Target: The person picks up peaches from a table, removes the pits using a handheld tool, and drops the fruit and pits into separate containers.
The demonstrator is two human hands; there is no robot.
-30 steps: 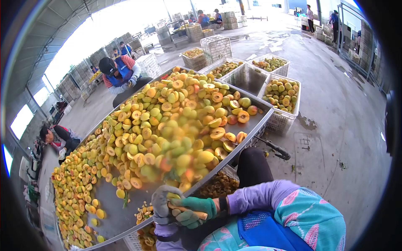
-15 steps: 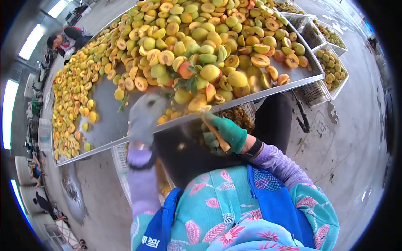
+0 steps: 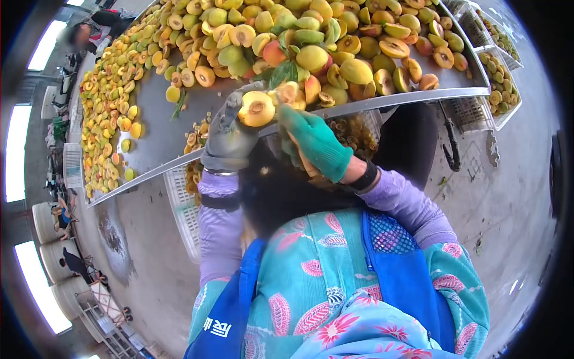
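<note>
My left hand (image 3: 230, 134), in a grey glove, holds a halved yellow fruit (image 3: 256, 109) with its cut face and brown centre showing. My right hand (image 3: 320, 142), in a green glove, is closed round a wooden-handled tool (image 3: 307, 163) beside it, just over the near edge of the metal table (image 3: 149, 134). The tool's tip is hidden by the hand and fruit. Another fruit piece (image 3: 287, 93) is between the two hands, near the right fingertips. Beyond them lies a large heap of whole and halved fruit (image 3: 357, 71).
Crates of fruit (image 3: 501, 84) stand on the floor at the right. Below the table edge are a white crate (image 3: 182, 206) at the left and a crate of brown pieces (image 3: 359, 134) between my legs. Another person (image 3: 89, 36) is at the table's far left.
My left hand has moved right and up to meet my right hand, and a halved fruit now shows clearly in it. The view has shifted slightly.
</note>
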